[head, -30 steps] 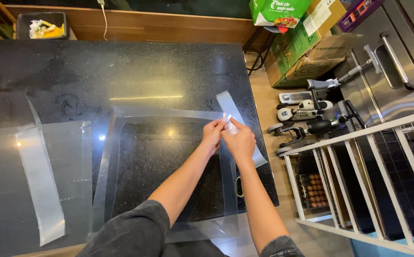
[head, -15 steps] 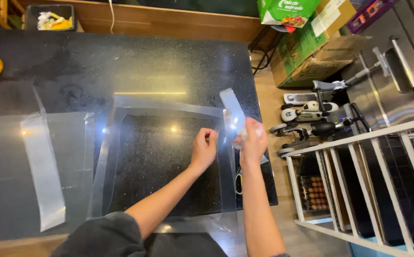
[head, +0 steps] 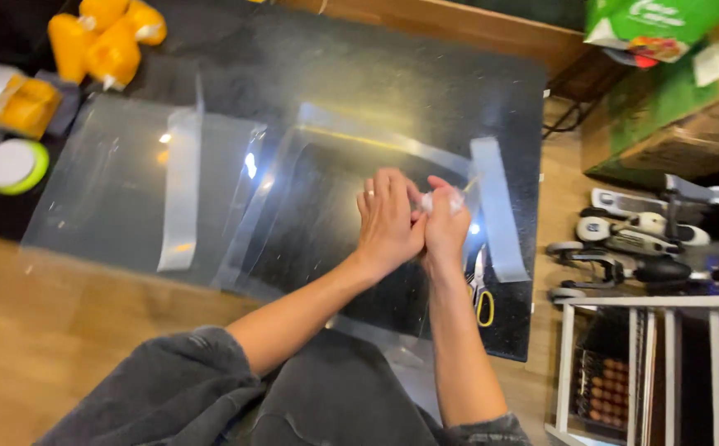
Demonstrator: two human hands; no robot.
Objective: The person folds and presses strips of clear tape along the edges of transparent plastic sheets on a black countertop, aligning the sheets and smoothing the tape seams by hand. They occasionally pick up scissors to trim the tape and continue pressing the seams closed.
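While your two hands meet over the dark speckled countertop [head: 426, 74], the biggest package in view is the brown cardboard box [head: 690, 124] at the upper right, off the counter's edge, with a green panel on its near side; above it sits a green bag [head: 649, 21] with a white and red patch, cut off by the top of the frame. At the upper left corner of the counter lie yellow-orange pouches [head: 103, 41] with pale tips, bunched together, and below them a round white lid with a green rim [head: 14, 165]. Two clear plastic sheets lie flat on the counter: one [head: 111, 190] on the left with a pale strip across it, and one [head: 335, 165] under your hands, folded up along its edges. A wide, cloudy clear strip [head: 498, 206] runs along that sheet's right edge, just beside your right hand. Yellow-handled scissors [head: 481, 289] lie near your right wrist. The thing you work on is a small, crumpled bit of clear film [head: 438, 200], whitish and glinting. Your right hand [head: 444, 231] pinches it between fingertips, fingers drawn close. Your left hand [head: 388, 219] lies against the right one, fingers together and slightly curled, its tips touching the film's left side; whether it grips the film, I cannot tell.
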